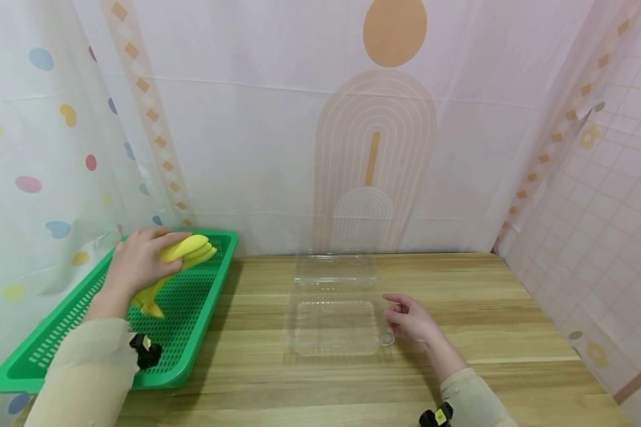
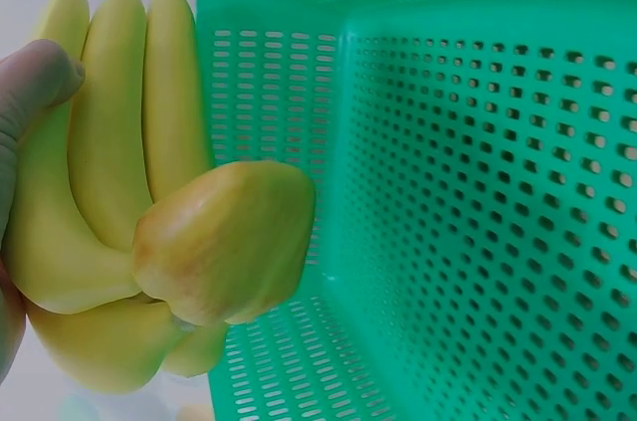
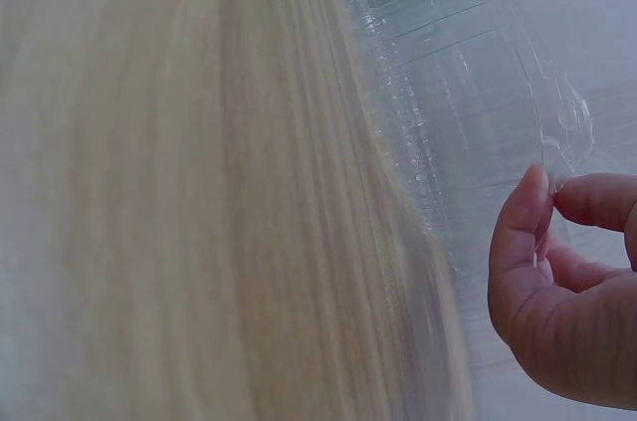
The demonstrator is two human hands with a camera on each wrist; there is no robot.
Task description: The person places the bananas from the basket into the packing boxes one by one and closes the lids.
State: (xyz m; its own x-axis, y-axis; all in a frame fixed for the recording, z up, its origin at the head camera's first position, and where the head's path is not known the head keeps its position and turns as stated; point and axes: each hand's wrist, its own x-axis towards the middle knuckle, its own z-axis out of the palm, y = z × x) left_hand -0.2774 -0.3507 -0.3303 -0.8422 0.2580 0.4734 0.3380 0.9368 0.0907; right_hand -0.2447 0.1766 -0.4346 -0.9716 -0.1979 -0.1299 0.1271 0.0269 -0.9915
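Note:
My left hand (image 1: 145,259) grips a bunch of yellow bananas (image 1: 186,251) above the green plastic basket (image 1: 225,274) on the left. In the left wrist view, the bananas (image 2: 114,157) hang beside the basket wall, their thick joined stem toward the camera and the thumb across one fruit. A clear plastic clamshell box (image 1: 335,329) lies on the table with its lid open toward the back. At its right edge, my right hand (image 1: 412,322) pinches the rim between thumb and finger, as the right wrist view of the box (image 3: 478,117) shows.
The wooden table (image 1: 256,391) reaches back to a patterned curtain (image 1: 256,148). More curtain hangs along the left side and the tiled-print right side (image 1: 609,237). Slotted walls rise around the basket's mesh floor. Black wrist cameras sit on both sleeves.

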